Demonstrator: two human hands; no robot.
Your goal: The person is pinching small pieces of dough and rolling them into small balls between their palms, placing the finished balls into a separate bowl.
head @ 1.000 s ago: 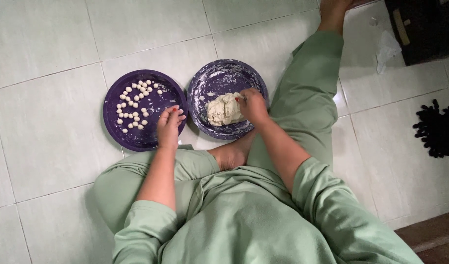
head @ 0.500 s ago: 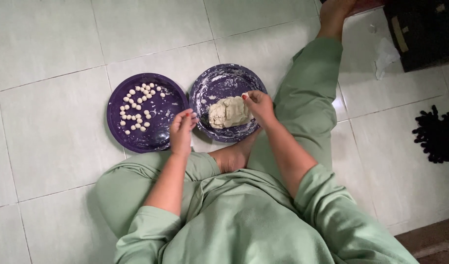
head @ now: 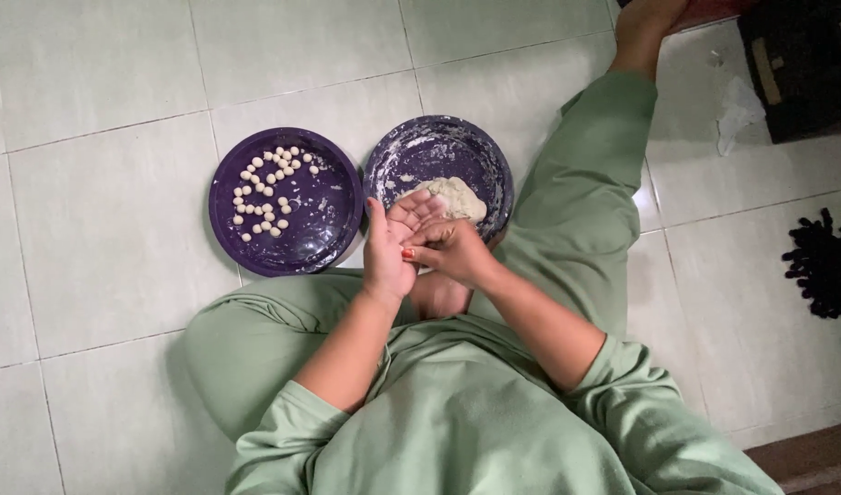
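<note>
My left hand (head: 386,246) is held palm up with its fingers spread, just in front of the right purple plate (head: 490,170). The curled fingertips of my right hand (head: 454,251) press into that palm; anything between them is hidden. A floury lump of pale dough (head: 457,196) lies in the right plate, just beyond my fingers. The left purple plate (head: 324,229) holds several small dough balls (head: 266,194) on its far left side.
I sit on a pale tiled floor (head: 109,211) in green clothes, my right leg (head: 590,183) stretched out beside the right plate. A crumpled white paper (head: 737,112) and a dark box (head: 805,64) lie far right, and a black bundle (head: 825,266) sits at the right edge.
My right hand has left the dough lump and my left hand has left the left plate's rim. Both came together in front of the right plate, right fingers on the left palm.
</note>
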